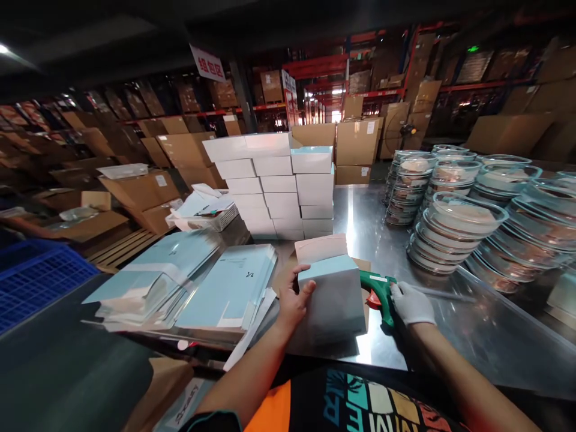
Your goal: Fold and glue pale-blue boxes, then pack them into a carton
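A pale box stands in front of me on the metal table, with a raised flap at its far side. My bare left hand grips its left edge, thumb against the near face and fingers toward the back. Just right of the box is a green glue gun with a red trigger, its nozzle end partly hidden behind the box. In a white glove, my right hand has its fingers curled at the gun's rear end. A thin translucent rod extends rightward behind that hand.
Stacked white boxes stand at the back of the table. Flat pale-blue cartons are piled left, near a white basket. Round glass dishes rise in several stacks at right. A blue crate is far left.
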The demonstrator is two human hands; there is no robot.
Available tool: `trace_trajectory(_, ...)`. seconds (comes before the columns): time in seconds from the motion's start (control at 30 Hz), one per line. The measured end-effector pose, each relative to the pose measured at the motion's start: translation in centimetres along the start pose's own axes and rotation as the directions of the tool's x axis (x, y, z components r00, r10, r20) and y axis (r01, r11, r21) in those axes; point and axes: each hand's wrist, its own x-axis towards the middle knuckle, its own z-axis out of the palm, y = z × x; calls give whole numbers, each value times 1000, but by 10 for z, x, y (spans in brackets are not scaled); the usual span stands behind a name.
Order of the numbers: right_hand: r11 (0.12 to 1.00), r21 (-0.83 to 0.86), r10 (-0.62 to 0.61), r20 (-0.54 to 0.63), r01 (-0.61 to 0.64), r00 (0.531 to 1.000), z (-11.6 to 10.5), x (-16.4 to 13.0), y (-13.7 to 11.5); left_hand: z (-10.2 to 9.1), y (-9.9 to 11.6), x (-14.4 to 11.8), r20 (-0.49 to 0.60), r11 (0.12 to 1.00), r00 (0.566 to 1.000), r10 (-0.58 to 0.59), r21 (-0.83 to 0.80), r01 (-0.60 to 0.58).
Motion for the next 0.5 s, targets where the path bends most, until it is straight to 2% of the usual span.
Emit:
trace_trajectory(0.07,995,68,-75,-8,75,997,1,-2,-13,1,-1,0,23,1000,1000,5,0,-5)
trace_trajectory(0.13,939,291,-213,80,181,974,9,-8,-35,3,-3,-1,68,1000,998,15,-4,-15)
trace_trajectory(0.23,795,561,-421,240,229,875,25,-16,-69,6,-10,-2,166,1000,986,16,-15,-14)
trace_trajectory(0.33,755,590,-528,292,284,798,29,-17,-79,7,-19,-1,190,997,980,63,-52,-54)
trace_trajectory(0.43,720,538,-632,245,439,735,22,-15,-62,7,-22,4,135,985,983,124,-138,-105)
trace_trajectory(0.5,689,475,-694,212,548,688,17,-16,-48,4,-19,9,181,975,966,183,-157,-155)
